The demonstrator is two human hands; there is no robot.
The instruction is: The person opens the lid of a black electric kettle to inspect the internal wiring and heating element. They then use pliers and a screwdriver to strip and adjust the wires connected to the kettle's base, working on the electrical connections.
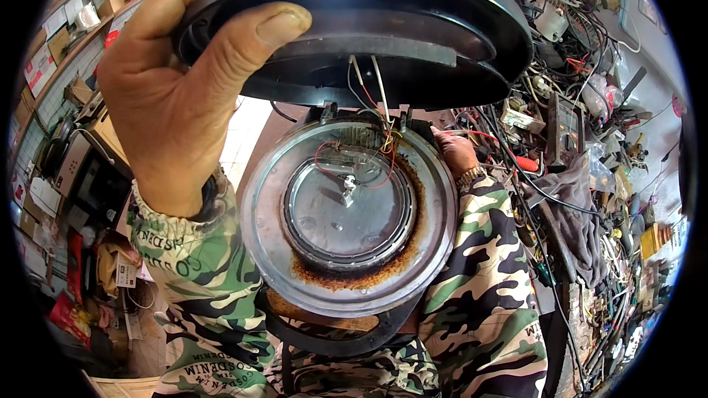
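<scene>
The left hand [171,94] grips the raised black cover [369,18]. The right hand [456,153] is beside the rusty lid [346,230]; its hold is unclear.

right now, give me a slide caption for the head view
Left hand holds a black lid above a rust-stained round metal plate.

Left hand [166,81] gripping rim of black round cover [369,11], thumb on underside, cover tilted up. Metal disc [276,214] below, rust [354,278] around inner ring. Wires [381,88] link cover and disc. Right hand [455,151] at disc's far right edge, fingers mostly hidden, contact unclear. Cable clutter [582,66] right, shelves [63,70] left.
</scene>
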